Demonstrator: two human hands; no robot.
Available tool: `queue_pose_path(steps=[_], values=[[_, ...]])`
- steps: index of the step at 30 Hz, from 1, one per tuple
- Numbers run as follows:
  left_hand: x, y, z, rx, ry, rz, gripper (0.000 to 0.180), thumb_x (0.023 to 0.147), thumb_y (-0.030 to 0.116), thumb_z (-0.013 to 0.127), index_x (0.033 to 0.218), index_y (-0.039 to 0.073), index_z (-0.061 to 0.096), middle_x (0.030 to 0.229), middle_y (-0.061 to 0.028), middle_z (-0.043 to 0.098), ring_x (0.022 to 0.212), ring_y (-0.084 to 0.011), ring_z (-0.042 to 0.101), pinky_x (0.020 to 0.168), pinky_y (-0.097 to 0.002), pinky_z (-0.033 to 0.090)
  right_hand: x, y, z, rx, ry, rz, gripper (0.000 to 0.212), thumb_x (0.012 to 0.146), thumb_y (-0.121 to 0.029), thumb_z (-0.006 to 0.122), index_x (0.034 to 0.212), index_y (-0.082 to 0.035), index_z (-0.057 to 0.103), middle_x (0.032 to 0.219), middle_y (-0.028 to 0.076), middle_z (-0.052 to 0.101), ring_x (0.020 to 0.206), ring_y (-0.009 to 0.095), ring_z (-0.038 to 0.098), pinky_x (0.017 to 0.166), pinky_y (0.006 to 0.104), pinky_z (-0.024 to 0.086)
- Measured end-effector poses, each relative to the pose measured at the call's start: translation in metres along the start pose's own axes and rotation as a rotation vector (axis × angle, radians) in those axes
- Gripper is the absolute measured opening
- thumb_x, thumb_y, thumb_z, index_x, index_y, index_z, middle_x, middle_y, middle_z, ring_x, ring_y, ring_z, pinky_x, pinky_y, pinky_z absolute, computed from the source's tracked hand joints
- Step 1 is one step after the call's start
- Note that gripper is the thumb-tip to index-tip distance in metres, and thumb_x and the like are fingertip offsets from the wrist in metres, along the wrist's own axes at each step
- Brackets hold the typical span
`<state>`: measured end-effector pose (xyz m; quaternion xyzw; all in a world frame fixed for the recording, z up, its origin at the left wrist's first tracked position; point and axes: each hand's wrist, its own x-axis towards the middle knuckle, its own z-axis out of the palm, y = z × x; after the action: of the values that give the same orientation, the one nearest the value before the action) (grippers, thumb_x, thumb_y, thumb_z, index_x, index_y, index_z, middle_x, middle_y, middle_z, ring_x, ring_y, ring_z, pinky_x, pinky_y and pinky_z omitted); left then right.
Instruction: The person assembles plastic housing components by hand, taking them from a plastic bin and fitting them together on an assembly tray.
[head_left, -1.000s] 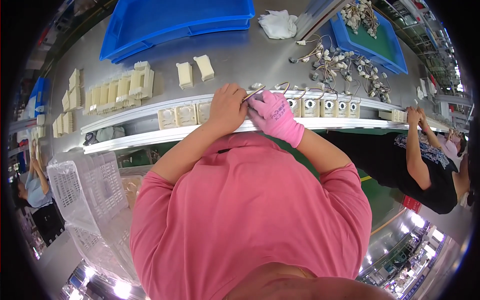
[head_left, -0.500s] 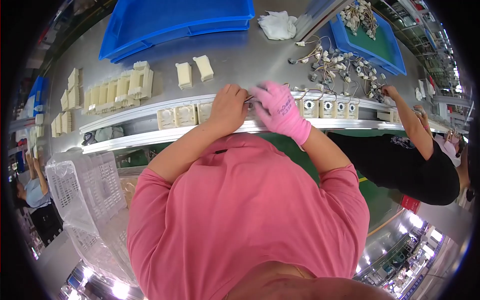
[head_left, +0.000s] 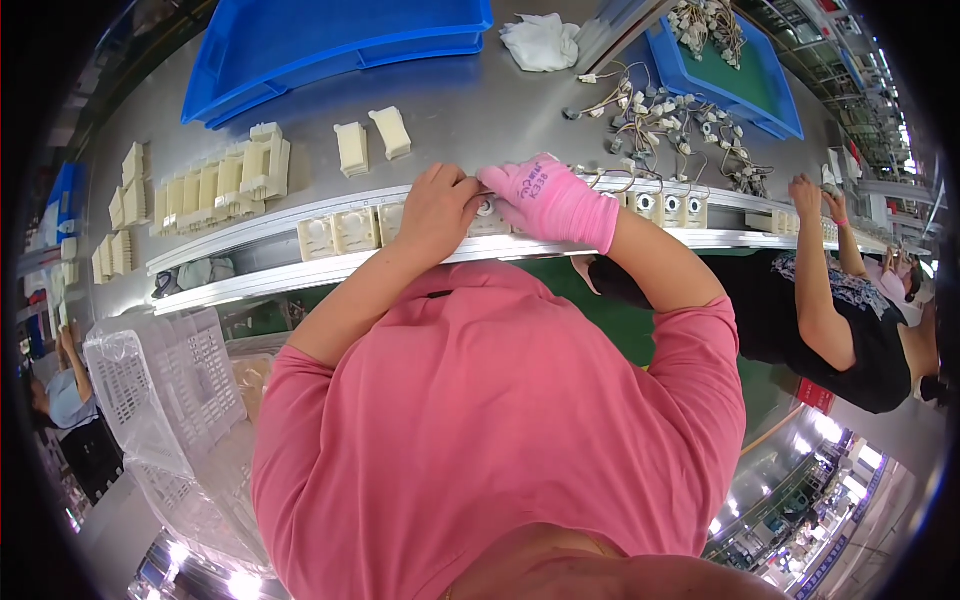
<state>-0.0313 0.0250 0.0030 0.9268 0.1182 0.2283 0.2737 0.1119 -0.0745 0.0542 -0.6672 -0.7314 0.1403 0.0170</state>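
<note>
My bare left hand [head_left: 437, 212] and my pink-gloved right hand [head_left: 552, 203] meet over a metal rail track [head_left: 245, 280]. Fingertips of both are pinched close together above a cream plastic housing with a round fitting [head_left: 487, 209]. What they hold there is hidden by the fingers. To the left along the track stand more cream housings [head_left: 355, 231] with round recesses. Right of my glove, other housings [head_left: 672, 209] carry white round fittings with dark centres, and brown wires arch over the track's back edge.
Cream housings [head_left: 215, 187] stand in rows at the left, two more [head_left: 352, 150] ahead. Beyond are a blue tray [head_left: 340, 80] and a white cloth [head_left: 540, 43]. Wired connectors [head_left: 650, 125] lie before another blue bin [head_left: 725, 85]. A co-worker's arm [head_left: 822, 270] reaches in at right.
My right hand has turned and come in closer to the left fingertips, its glove now lower and flatter over the track. The co-worker's arms at right have shifted. The whole view has moved slightly.
</note>
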Motion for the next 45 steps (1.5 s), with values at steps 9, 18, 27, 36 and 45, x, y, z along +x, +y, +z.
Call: queue_pose_path(steps=[9, 18, 27, 36, 45], values=[[0.001, 0.001, -0.001, -0.012, -0.012, -0.021, 0.007, 0.071, 0.011, 0.059, 0.076, 0.006, 0.056, 0.077, -0.0068, 0.048, 0.078, -0.0259, 0.047, 0.067, -0.0364, 0.038, -0.001, -0.013, -0.013, 0.043, -0.266, 0.164, 0.025, 0.075, -0.019, 0.051, 0.094, -0.005, 0.043, 0.078, 0.013, 0.059, 0.072, 0.031, 0.059, 0.067, 0.0383, 0.044], [0.002, 0.006, 0.001, -0.017, -0.002, -0.094, 0.009, 0.07, 0.012, 0.06, 0.075, 0.007, 0.056, 0.077, -0.0061, 0.048, 0.078, -0.0256, 0.047, 0.067, -0.0363, 0.038, 0.009, 0.002, -0.01, 0.389, -0.069, 0.301, 0.016, 0.073, -0.02, 0.051, 0.079, -0.005, 0.049, 0.074, 0.014, 0.057, 0.071, 0.031, 0.057, 0.064, 0.0406, 0.042], [0.003, 0.012, 0.003, -0.002, -0.018, -0.234, 0.012, 0.065, 0.01, 0.054, 0.075, 0.006, 0.058, 0.079, -0.0061, 0.05, 0.08, -0.0254, 0.047, 0.071, -0.0368, 0.037, 0.01, -0.013, -0.012, -0.301, -0.08, 0.037, 0.019, 0.072, -0.022, 0.054, 0.085, -0.011, 0.047, 0.074, 0.006, 0.056, 0.072, 0.021, 0.057, 0.071, 0.0342, 0.035], [0.001, 0.01, 0.004, -0.001, -0.021, -0.19, 0.01, 0.065, 0.011, 0.053, 0.073, 0.007, 0.057, 0.079, -0.006, 0.049, 0.081, -0.0236, 0.046, 0.071, -0.0366, 0.037, 0.015, -0.004, -0.011, -0.211, -0.155, 0.061, 0.014, 0.073, -0.022, 0.054, 0.081, -0.011, 0.049, 0.072, 0.006, 0.057, 0.076, 0.023, 0.055, 0.076, 0.0362, 0.032], [0.002, 0.008, 0.002, 0.035, 0.069, -0.062, 0.014, 0.065, 0.01, 0.053, 0.078, 0.005, 0.054, 0.078, -0.0082, 0.048, 0.08, -0.0257, 0.045, 0.068, -0.0372, 0.036, 0.028, 0.05, -0.009, 0.369, -0.074, 0.068, 0.024, 0.071, -0.02, 0.057, 0.09, -0.008, 0.05, 0.08, 0.01, 0.056, 0.076, 0.029, 0.055, 0.079, 0.0364, 0.036]])
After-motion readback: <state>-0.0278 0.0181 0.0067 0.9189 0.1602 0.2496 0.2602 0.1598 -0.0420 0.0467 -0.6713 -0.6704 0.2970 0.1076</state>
